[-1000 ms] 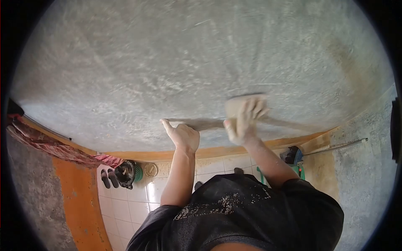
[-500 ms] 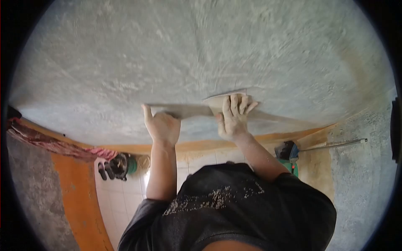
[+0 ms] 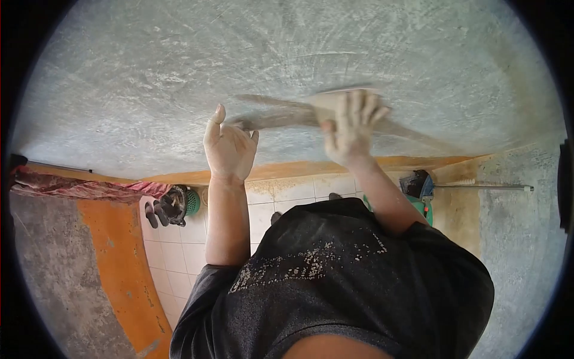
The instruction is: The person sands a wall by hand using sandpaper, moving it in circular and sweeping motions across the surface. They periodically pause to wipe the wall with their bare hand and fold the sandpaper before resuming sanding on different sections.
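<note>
My right hand (image 3: pixel 353 128), blurred by motion and pale with dust, presses a thin beige sheet (image 3: pixel 326 106) against the grey wall (image 3: pixel 287 54). Its fingers are spread over the sheet, with the thumb near the lower left side. The sheet's upper edge runs just beyond my fingertips. To the left, my left hand (image 3: pixel 230 149) is raised close to the wall with the thumb pointing up. It holds nothing that shows, and its other fingers are partly hidden behind the palm. Dark shadows of both hands fall on the wall between them.
An orange band (image 3: pixel 287 171) runs along the foot of the wall above the white tiled floor (image 3: pixel 293 191). At left lie a reddish cloth (image 3: pixel 89 185), dark slippers (image 3: pixel 156 213) and a green basket (image 3: pixel 192 202). A dark blue item (image 3: pixel 417 184) and a long rod (image 3: pixel 490 186) are at right.
My right hand and the sheet have moved up the wall and slightly right. My left hand has also risen, its palm now more visible.
</note>
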A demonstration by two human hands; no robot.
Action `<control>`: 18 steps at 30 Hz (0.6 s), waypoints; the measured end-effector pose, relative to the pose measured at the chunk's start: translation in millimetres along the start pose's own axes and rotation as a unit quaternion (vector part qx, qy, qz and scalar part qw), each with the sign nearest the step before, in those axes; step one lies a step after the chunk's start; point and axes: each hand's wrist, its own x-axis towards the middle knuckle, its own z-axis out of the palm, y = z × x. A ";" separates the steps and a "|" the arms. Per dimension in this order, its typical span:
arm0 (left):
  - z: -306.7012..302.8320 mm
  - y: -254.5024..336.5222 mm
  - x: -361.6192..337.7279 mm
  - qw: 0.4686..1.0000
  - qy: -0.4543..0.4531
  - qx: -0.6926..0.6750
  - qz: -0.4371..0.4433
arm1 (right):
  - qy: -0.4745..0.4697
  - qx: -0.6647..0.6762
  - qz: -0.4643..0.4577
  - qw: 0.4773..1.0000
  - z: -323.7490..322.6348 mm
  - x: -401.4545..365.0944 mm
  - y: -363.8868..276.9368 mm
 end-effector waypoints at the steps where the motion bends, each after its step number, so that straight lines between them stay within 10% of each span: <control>1: -4.2 2.6 -0.2 1.000 -0.006 0.002 -0.007 | 0.059 0.015 0.008 0.998 -0.5 3.7 13.7; 7: 6.7 14.9 -17.4 0.996 -0.031 0.084 -0.008 | 0.192 0.081 0.042 0.977 -14.2 78.2 -8.1; 10: -1.6 21.6 -20.4 0.988 -0.084 0.131 -0.021 | -0.042 0.007 -0.005 0.999 -11.5 41.0 -42.6; 13: 3.1 33.0 -38.3 0.980 -0.091 0.176 0.012 | 0.068 0.012 0.013 0.998 -8.1 42.6 -16.1; 18: 8.8 60.9 -55.0 0.930 -0.177 0.229 0.225 | 0.156 0.052 0.088 0.982 -44.7 122.1 -27.7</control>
